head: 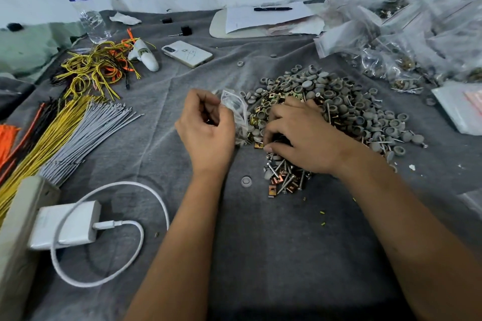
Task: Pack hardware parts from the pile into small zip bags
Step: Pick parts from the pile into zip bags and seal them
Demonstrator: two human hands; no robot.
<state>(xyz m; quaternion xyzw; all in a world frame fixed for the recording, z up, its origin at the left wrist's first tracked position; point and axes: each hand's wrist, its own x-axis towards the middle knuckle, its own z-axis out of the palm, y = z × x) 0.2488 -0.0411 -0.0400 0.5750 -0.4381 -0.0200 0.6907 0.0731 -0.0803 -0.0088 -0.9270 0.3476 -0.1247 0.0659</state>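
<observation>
While a small clear zip bag (234, 109) was pinched upright in the curled fingers of the left hand (206, 130), its long axis roughly vertical, the right hand (300, 135) was pressed, fingers bent, into the pile (347, 107) of grey round caps, brass clips and screws on the grey-clothed table (260, 255); whether anything was gripped could not be told.

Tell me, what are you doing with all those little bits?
A person is packing small hardware into bags. The left hand holds a small clear zip bag beside the pile of grey caps, screws and brass-coloured clips on the grey cloth. The right hand is down in the pile, fingers curled to pick pieces out. Filled bags are heaped at the far right.
</observation>
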